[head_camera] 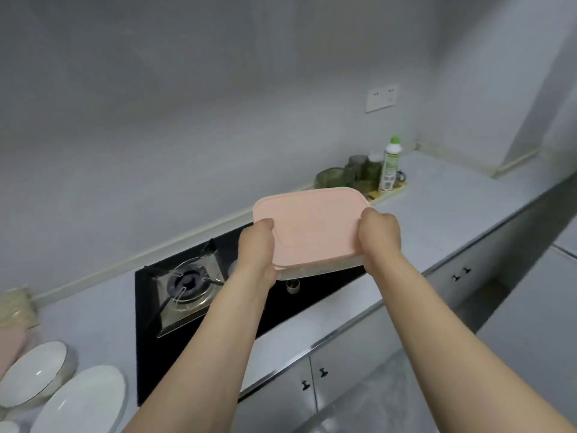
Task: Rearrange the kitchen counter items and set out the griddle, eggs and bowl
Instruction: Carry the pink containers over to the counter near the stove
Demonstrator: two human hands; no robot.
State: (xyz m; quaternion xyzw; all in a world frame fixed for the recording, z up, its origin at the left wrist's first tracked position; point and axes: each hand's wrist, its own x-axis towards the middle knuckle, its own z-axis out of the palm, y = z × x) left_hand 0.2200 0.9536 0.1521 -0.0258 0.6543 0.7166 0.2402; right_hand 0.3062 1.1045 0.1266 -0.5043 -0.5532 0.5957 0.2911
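Note:
A rectangular clear container with a pink lid [312, 226] is held in the air above the right part of the black gas hob [218, 310]. My left hand [257, 251] grips its left edge, thumb on the lid. My right hand [381, 235] grips its right edge in the same way. The container tilts slightly toward me. Its contents are hidden by the lid. No griddle or eggs are visible.
The left burner [187, 284] is uncovered. White plates [37, 371] and a white oval dish [84, 401] sit at the lower left. Green glass cups [346, 176] and a green-capped white bottle [389, 165] stand on a tray at the back right. Grey counter [452, 207] stretches right.

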